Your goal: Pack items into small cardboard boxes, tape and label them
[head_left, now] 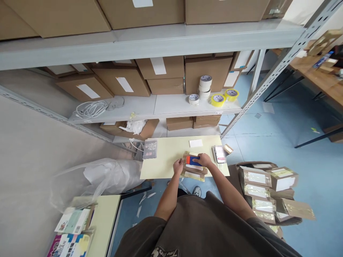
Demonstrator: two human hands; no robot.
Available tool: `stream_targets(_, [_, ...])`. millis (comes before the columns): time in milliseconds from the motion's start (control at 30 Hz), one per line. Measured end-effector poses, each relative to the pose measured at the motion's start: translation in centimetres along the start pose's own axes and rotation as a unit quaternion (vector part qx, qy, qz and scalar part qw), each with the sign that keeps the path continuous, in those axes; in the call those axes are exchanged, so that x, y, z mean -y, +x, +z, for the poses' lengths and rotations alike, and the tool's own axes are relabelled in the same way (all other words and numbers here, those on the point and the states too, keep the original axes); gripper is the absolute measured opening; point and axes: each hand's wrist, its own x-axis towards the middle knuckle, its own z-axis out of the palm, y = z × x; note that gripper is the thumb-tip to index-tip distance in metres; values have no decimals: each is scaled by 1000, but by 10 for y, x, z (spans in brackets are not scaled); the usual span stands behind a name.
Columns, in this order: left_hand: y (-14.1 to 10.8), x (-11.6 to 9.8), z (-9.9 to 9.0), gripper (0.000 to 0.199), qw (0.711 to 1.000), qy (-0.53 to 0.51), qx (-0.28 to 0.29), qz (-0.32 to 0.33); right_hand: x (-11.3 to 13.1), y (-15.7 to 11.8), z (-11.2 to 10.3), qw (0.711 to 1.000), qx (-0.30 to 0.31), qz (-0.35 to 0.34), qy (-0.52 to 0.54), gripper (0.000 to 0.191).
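On the pale yellow table in front of me lies a small cardboard parcel (205, 170) wrapped in tape with white labels. My right hand (204, 160) is closed around a flat blue-and-orange tool (191, 160) held over the parcel; its exact kind is unclear. At the parcel's left edge, my left hand (178, 166) has its fingers pinched together, and what they hold is too small to make out. A blank white slip (195, 143) lies just beyond the parcel. To the right rests a phone-like device (220, 154), its screen blurred.
A dark clear-wrapped book (150, 149) lies on the table's left. The shelf (142, 107) ahead holds cardboard boxes, white tape rolls (205, 82), yellow tape rolls (218, 100) and a coiled cable (92, 109). Taped parcels (257, 191) fill a large carton at right. Plastic wrap (112, 173) bulges at left.
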Motion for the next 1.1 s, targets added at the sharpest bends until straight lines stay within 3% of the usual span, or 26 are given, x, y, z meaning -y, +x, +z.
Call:
stream_targets(100, [0, -1, 2, 39, 1000, -11, -24, -11, -14, -10, -3, 1000, -5, 4, -3, 46])
stream_targets(267, [-3, -9, 3, 61, 997, -26, -63, -33, -35, -32, -3, 999, -11, 40, 4, 48])
stream_targets(467, [-5, -20, 4, 34, 993, 58, -105, 3, -31, -40, -1, 998, -10, 61, 1, 47])
stream_targets(733, [6, -33, -2, 36, 994, 99, 25, -36, -24, -37, 6, 997, -32, 73, -9, 46])
stream_targets(967, [12, -37, 7, 75, 997, 63, 28, -44, -26, -33, 5, 997, -28, 77, -13, 50])
stream_targets(1100, [13, -35, 11, 56, 994, 80, 57, -53, -26, -31, 5, 997, -23, 69, -11, 54])
